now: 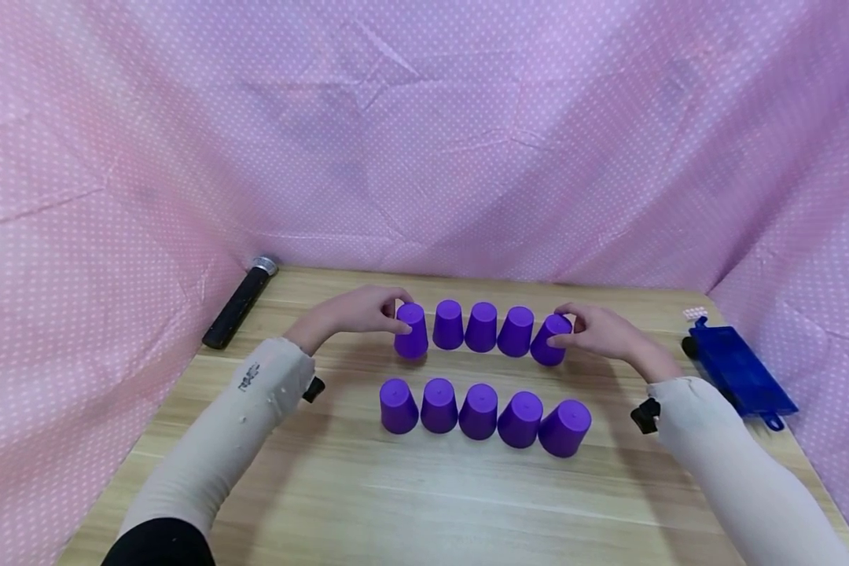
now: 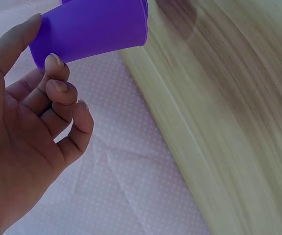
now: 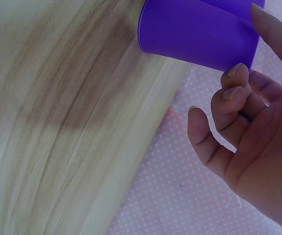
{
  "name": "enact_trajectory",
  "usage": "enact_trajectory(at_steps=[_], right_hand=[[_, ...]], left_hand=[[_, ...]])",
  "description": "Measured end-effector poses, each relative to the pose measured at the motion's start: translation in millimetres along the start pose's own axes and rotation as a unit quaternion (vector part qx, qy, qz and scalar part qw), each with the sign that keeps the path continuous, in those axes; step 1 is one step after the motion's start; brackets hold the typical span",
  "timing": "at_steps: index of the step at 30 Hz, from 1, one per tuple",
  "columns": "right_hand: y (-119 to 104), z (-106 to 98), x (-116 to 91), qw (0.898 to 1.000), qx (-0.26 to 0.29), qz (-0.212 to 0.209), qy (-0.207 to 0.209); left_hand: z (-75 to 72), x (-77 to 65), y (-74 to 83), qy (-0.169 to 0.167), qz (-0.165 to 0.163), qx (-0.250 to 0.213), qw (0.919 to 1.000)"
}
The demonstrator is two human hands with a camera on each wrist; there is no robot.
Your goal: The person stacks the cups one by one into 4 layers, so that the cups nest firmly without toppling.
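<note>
Purple cups stand upside down in two rows on the wooden table (image 1: 439,503). At the left end of the far row, my left hand (image 1: 368,308) pinches a purple cup (image 1: 412,334) between thumb and fingers near its closed top. My right hand (image 1: 601,332) pinches the purple cup (image 1: 548,346) at the right end of that row the same way. Between them stand several more cups, such as the middle cup (image 1: 481,328). Both wrist views show the left cup (image 2: 97,29) and the right cup (image 3: 195,34) held at their narrow ends, other fingers loosely curled.
The near row runs from a left cup (image 1: 398,409) to a slightly turned right cup (image 1: 564,430). A black microphone (image 1: 237,306) with a silver head lies at the far left. On the right rests a blue plastic case (image 1: 739,369). Pink dotted cloth (image 1: 424,157) hangs around the table.
</note>
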State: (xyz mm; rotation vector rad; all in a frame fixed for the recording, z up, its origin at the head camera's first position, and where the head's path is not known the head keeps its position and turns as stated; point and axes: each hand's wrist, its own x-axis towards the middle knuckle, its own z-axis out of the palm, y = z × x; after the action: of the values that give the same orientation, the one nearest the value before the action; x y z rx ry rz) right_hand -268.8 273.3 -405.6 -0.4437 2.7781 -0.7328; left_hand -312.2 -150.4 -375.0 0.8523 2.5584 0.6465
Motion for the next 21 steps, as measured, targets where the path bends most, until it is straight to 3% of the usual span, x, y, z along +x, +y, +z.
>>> enact_trajectory(at_steps=[9, 21], right_hand=[[0.7, 0.3, 0.1, 1.0, 0.009, -0.003, -0.003], [2.4, -0.5, -1.6, 1.0, 0.005, 0.001, 0.002]], left_hand=[[-1.8, 0.2, -9.9, 0.018, -0.017, 0.006, 0.9997], [7.4, 8.9, -18.3, 0.038, -0.049, 0.017, 0.9979]])
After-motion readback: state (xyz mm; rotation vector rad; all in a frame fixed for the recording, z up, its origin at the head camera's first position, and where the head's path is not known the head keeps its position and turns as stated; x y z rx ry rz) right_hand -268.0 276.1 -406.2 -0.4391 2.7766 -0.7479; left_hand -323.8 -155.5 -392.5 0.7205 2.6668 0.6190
